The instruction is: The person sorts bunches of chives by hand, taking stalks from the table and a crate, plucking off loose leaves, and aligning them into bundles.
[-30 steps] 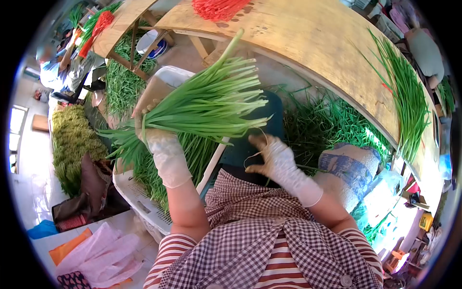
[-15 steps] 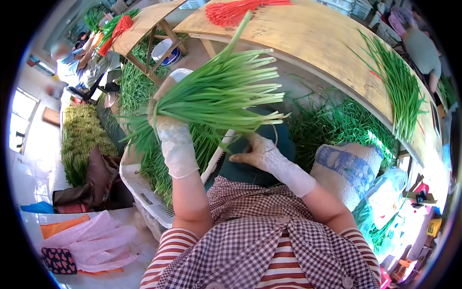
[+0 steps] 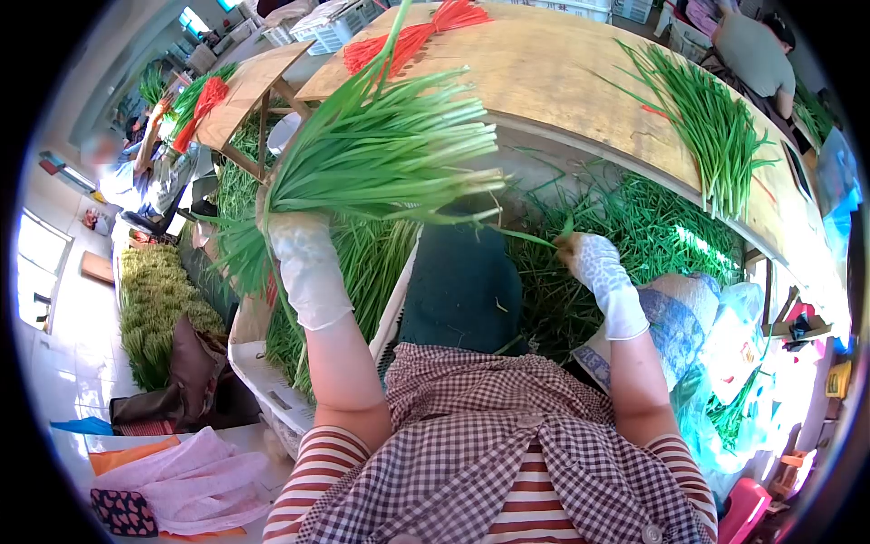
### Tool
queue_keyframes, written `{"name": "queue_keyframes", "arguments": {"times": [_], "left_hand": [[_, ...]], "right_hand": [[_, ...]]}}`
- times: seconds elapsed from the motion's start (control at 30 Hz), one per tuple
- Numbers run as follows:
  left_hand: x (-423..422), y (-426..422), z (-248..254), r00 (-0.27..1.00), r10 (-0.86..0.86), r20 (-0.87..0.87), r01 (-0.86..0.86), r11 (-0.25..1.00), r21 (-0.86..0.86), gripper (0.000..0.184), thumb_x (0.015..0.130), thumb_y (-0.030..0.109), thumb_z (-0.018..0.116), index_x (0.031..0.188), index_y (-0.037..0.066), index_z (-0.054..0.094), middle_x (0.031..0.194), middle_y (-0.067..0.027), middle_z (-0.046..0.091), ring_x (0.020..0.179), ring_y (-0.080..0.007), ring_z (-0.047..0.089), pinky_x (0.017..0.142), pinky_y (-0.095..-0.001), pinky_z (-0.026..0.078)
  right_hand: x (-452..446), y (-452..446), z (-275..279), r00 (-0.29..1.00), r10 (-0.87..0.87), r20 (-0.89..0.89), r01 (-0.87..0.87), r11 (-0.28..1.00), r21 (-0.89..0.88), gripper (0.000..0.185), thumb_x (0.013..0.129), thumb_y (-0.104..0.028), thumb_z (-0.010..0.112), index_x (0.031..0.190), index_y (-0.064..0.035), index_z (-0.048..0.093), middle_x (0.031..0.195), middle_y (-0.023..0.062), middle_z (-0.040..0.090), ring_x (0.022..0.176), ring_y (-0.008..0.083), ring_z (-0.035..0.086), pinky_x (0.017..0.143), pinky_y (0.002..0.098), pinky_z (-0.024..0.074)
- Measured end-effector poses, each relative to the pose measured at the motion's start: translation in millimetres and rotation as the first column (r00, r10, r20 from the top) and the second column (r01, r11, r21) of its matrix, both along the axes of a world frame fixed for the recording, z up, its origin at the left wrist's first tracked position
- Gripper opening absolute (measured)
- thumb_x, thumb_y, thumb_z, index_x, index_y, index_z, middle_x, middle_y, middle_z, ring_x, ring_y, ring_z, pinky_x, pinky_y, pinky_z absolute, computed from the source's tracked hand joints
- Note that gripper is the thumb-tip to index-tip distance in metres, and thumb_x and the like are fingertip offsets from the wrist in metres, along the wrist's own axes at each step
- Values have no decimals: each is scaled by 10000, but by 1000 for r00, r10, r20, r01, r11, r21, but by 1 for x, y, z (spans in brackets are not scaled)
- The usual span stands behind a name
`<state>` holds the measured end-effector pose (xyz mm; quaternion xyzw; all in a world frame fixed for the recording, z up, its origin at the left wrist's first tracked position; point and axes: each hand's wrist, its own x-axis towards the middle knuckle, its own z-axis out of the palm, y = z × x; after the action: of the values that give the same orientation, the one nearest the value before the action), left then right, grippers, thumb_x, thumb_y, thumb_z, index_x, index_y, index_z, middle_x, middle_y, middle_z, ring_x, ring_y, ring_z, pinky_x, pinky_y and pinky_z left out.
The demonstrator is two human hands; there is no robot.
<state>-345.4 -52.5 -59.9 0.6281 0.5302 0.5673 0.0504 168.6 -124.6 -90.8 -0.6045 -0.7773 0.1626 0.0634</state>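
Note:
My left hand (image 3: pixel 297 247), in a whitish glove, is closed around a large bunch of garlic chives (image 3: pixel 381 159). Their pale cut ends fan out to the right, and one long stalk sticks up above the rest. Out to the right, my gloved right hand (image 3: pixel 591 263) pinches a thin green chive leaf (image 3: pixel 530 238), stretched between the bunch's lower edge and my fingertips. Below the bunch, more chives (image 3: pixel 376 258) lie in a white plastic crate (image 3: pixel 272 385). A dark green cloth surface (image 3: pixel 458 295) lies between my arms.
Ahead curves a wooden table (image 3: pixel 553 68) bearing red ties (image 3: pixel 412 41) and another chive bunch (image 3: pixel 716 131). Loose leaves (image 3: pixel 634 218) are heaped beneath it. A sack (image 3: pixel 680 317) and plastic bag (image 3: pixel 734 344) stand right. Co-workers sit at far left and far right.
My right hand has moved right, away from the bunch, drawing out a thin leaf. The bunch in my left hand has shifted slightly left, and the view has tilted upward.

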Motion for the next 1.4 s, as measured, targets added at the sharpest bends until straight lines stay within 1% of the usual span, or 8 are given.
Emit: {"name": "queue_keyframes", "arguments": {"times": [0.1, 0.2, 0.3, 0.37, 0.43, 0.9, 1.23, 1.4], "left_hand": [[48, -12, 30, 991, 41, 125, -34, 998, -56, 473, 944, 356, 367, 1277, 59, 525, 1305, -106, 559, 1205, -258, 504, 1026, -440, 385], [156, -48, 118, -25, -16, 1000, 108, 994, 18, 456, 939, 349, 405, 1266, 58, 535, 1295, -81, 575, 1196, -213, 521, 1044, -377, 373], [95, -11, 32, 933, -5, 361, 52, 991, -123, 425, 945, 350, 395, 1205, 52, 553, 1201, -86, 619, 1140, -232, 551, 1031, -383, 377], [103, -9, 32, 876, -157, 456, 190, 981, -29, 408, 946, 350, 394, 1169, 53, 562, 1154, -88, 629, 1102, -235, 567, 1015, -395, 392], [159, -30, 75, -7, -294, 956, 410, 871, 271, 369, 940, 339, 420, 1112, 57, 584, 1084, -85, 646, 1043, -233, 593, 987, -404, 419], [182, -37, 92, 15, -71, 997, 237, 969, 66, 352, 977, 289, 337, 1051, 53, 587, 1108, -116, 614, 1084, -274, 539, 971, -438, 405], [196, -28, 80, -24, 5, 1000, 223, 975, 1, 436, 939, 398, 390, 1106, 48, 590, 1133, -125, 625, 1068, -299, 560, 957, -484, 422], [208, -56, 51, -73, -57, 996, 464, 882, 84, 459, 947, 441, 385, 1200, 91, 543, 1188, -102, 607, 1140, -255, 519, 1012, -451, 380]], "right_hand": [[-9, -13, 22, 967, -90, -240, 133, 976, 172, 273, 884, -200, 629, 1089, -24, 669, 924, 128, 704, 788, 144, 669, 676, 288, 544], [-35, -26, 43, 650, -233, -723, -173, 881, -440, 324, 829, -167, 714, 1114, -22, 665, 974, 117, 703, 827, 146, 668, 740, 267, 530], [-75, -25, -15, 827, 95, -555, -66, 995, 71, 631, 777, -154, 773, 1331, -29, 496, 1075, 125, 671, 821, 176, 656, 789, 290, 530], [-94, -13, -33, 759, -161, -631, 47, 980, -192, 783, 745, -326, 777, 1375, -22, 426, 1037, 172, 668, 895, 254, 653, 823, 351, 520], [-108, -8, -17, 713, -250, -655, -25, 925, -380, 757, 771, -324, 769, 1368, -11, 423, 978, 148, 667, 839, 231, 646, 775, 337, 523], [-100, -35, 32, -202, -735, -648, -858, 452, -245, 733, 889, -588, 518, 1348, -20, 459, 966, 68, 676, 773, 169, 651, 695, 287, 536], [-79, -46, 21, 679, -322, -659, -306, 691, -654, 251, 886, -214, 670, 1071, -45, 691, 935, 44, 706, 740, 110, 646, 672, 252, 519], [-93, -48, -9, 797, -132, -589, 237, 966, 104, 573, 746, -301, 788, 1202, -9, 598, 1057, 172, 670, 685, 173, 641, 649, 309, 519]]}}
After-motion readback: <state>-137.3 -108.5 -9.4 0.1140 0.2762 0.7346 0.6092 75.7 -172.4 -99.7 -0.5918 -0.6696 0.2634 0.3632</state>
